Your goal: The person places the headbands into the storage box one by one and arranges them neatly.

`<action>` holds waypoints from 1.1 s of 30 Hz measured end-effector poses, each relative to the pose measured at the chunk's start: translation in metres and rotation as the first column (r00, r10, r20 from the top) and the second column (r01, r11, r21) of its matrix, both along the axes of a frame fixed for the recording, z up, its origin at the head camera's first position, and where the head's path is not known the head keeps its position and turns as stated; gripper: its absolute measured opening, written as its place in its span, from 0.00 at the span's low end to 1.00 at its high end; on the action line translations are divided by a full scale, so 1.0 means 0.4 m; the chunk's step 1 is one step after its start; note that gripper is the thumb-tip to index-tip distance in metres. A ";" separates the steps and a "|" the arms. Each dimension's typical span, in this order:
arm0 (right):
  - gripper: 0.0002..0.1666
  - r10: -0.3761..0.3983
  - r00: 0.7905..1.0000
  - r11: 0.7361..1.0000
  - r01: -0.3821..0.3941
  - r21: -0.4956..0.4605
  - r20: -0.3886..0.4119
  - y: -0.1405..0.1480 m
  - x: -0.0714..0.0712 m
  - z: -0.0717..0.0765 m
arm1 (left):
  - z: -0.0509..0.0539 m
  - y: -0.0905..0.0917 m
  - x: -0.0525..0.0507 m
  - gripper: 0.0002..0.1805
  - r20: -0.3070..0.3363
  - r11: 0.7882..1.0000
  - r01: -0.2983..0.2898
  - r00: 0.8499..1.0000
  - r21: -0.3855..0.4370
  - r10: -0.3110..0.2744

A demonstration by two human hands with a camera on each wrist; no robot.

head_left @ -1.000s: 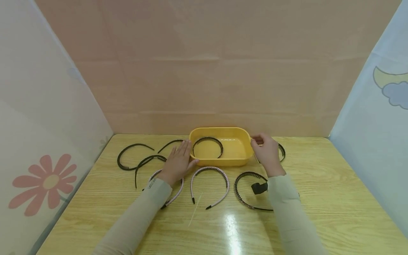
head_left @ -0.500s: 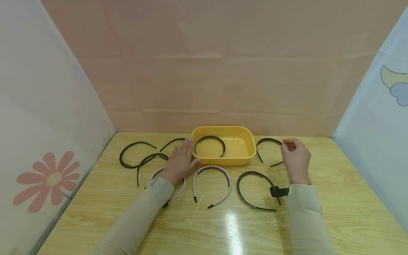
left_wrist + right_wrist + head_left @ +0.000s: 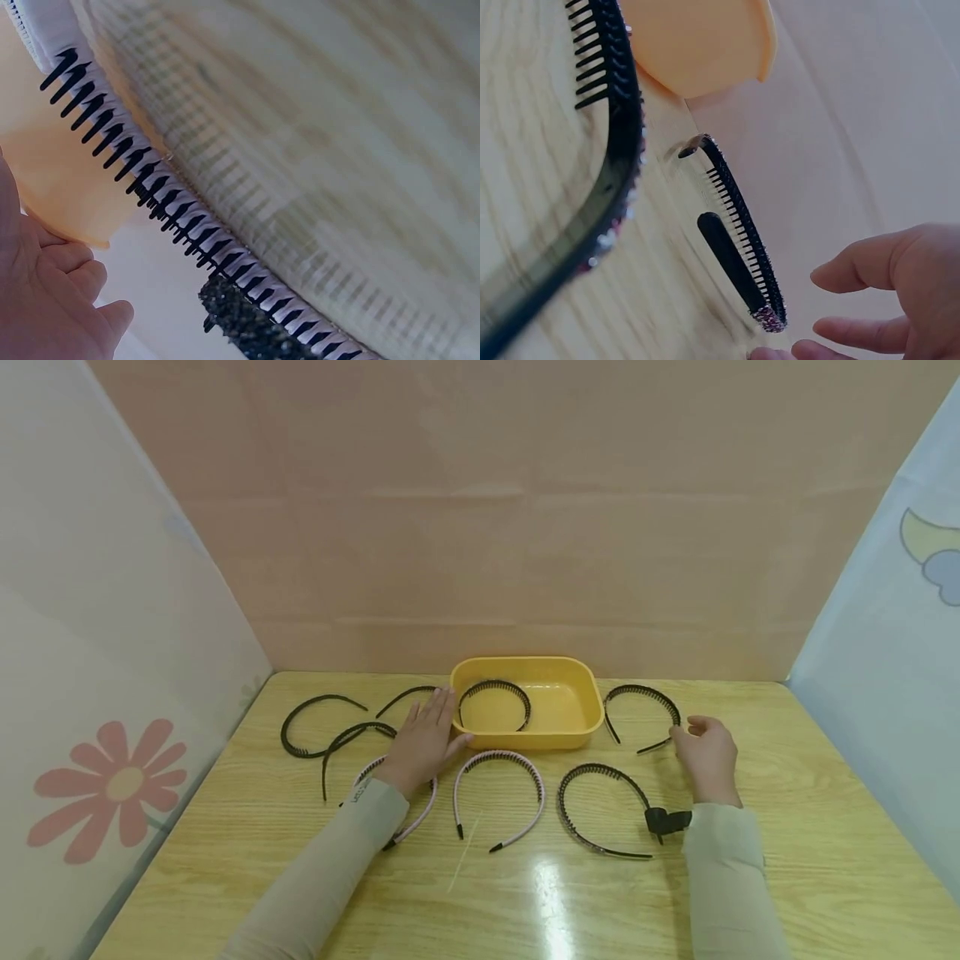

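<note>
In the head view, my left hand (image 3: pixel 420 745) rests with straight fingers against the left side of the yellow plastic basin (image 3: pixel 517 741). A black toothed headband (image 3: pixel 491 683) lies inside the basin. To the basin's right, another black toothed headband (image 3: pixel 639 690) lies on the table. My right hand (image 3: pixel 707 760) is at this headband's right side, its fingertips close to the band. In the right wrist view, the thumb and fingers stand apart beside the glittery black headband (image 3: pixel 733 259), and nothing is gripped. Whether a lower fingertip touches it, I cannot tell.
Two pink headbands (image 3: pixel 498 755) lie before the basin, one partly under my left wrist. A black headband (image 3: pixel 597 768) lies front right, partly behind the black wrist camera (image 3: pixel 663 820). Several black headbands (image 3: pixel 330 697) lie at the left. A peach backdrop (image 3: pixel 525 568) stands behind.
My right hand has left the basin's right edge, moved right, then come down toward the right side of the black headband there. My left hand has stayed against the basin.
</note>
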State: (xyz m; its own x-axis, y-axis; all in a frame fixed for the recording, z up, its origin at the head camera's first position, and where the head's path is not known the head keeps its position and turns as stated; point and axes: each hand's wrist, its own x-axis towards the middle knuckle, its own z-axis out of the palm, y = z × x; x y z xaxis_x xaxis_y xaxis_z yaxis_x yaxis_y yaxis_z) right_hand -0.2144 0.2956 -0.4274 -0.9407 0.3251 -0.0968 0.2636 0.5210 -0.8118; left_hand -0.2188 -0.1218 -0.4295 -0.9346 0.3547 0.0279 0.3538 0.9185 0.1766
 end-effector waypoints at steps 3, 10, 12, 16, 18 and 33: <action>0.38 0.001 1.000 1.000 -0.001 -0.016 0.025 0.003 -0.002 -0.006 | 0.000 0.000 0.001 0.47 0.000 1.000 -0.002 1.000 -0.002 0.002; 0.41 -0.008 0.996 0.997 0.014 -0.070 0.090 0.012 -0.007 -0.011 | -0.002 0.001 0.000 0.47 0.006 1.000 0.002 1.000 -0.004 -0.002; 0.41 -0.005 0.995 0.997 0.012 -0.072 0.095 0.014 -0.008 -0.010 | -0.002 0.001 0.001 0.47 0.006 1.000 0.002 1.000 -0.003 -0.002; 0.39 0.003 0.996 0.998 0.002 -0.060 0.089 0.016 -0.014 -0.011 | -0.002 0.000 0.001 0.47 -0.004 1.000 0.004 1.000 0.006 -0.004; 0.38 0.004 0.996 0.998 0.001 -0.055 0.084 0.017 -0.019 -0.013 | -0.003 0.000 0.001 0.46 -0.009 1.000 0.005 1.000 0.012 -0.005; 0.28 -0.052 0.997 0.991 0.059 -0.124 0.058 0.015 -0.035 -0.016 | -0.006 0.000 -0.002 0.47 -0.008 1.000 0.002 1.000 0.005 -0.002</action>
State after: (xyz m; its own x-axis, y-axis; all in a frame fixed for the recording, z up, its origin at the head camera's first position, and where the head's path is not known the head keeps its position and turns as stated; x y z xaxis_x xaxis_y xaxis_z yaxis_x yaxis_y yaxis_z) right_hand -0.2282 0.3016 -0.4339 -0.9136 0.3589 -0.1909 0.3351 0.3993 -0.8534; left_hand -0.2197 -0.1217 -0.4320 -0.9337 0.3562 0.0370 0.3569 0.9169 0.1789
